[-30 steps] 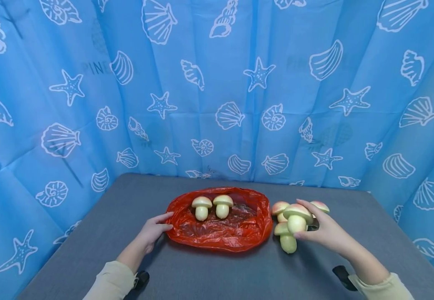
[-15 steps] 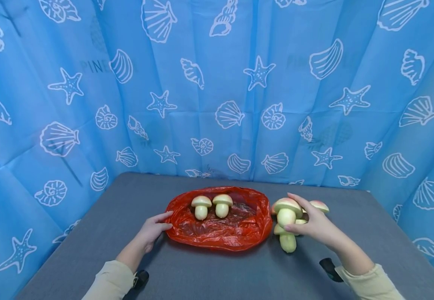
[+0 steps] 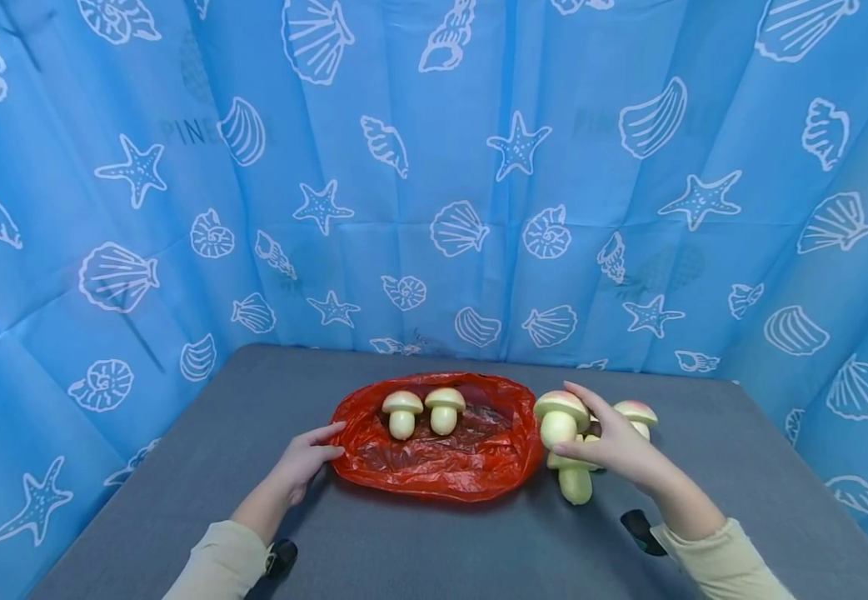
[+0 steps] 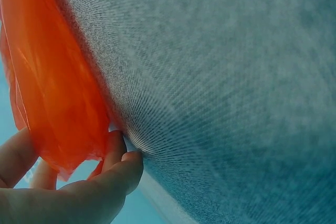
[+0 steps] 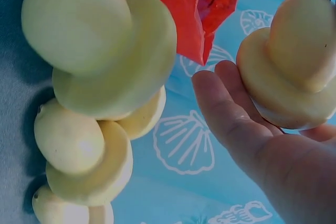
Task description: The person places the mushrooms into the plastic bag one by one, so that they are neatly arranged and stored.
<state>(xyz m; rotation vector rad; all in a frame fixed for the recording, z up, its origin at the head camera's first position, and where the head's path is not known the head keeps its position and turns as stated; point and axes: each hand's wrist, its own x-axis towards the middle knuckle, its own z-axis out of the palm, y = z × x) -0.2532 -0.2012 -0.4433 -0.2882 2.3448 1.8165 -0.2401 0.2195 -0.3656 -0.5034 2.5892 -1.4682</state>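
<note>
A red plastic bag (image 3: 434, 485) lies spread wide on the grey table, with two toy mushrooms, one left (image 3: 402, 418) and one right (image 3: 445, 414), upright inside. At its left rim, my left hand (image 3: 302, 462) pinches the plastic between thumb and fingers; the left wrist view shows the bag (image 4: 58, 77) between them. My right hand (image 3: 621, 446) grips another toy mushroom (image 3: 558, 427) by its pale, pink-topped cap, just beside the bag's right rim. In the right wrist view, this mushroom (image 5: 299, 51) is held clear of the others.
Several more mushrooms lie right of the bag, including a greenish one (image 3: 576, 483) below the held one and a pink-topped one (image 3: 636, 412) behind my right hand. A blue shell-patterned curtain (image 3: 434, 167) hangs behind the table's back edge.
My right hand has carried the held mushroom leftward, from over the other mushrooms to the bag's right rim. The left hand has stayed at the bag's left rim.
</note>
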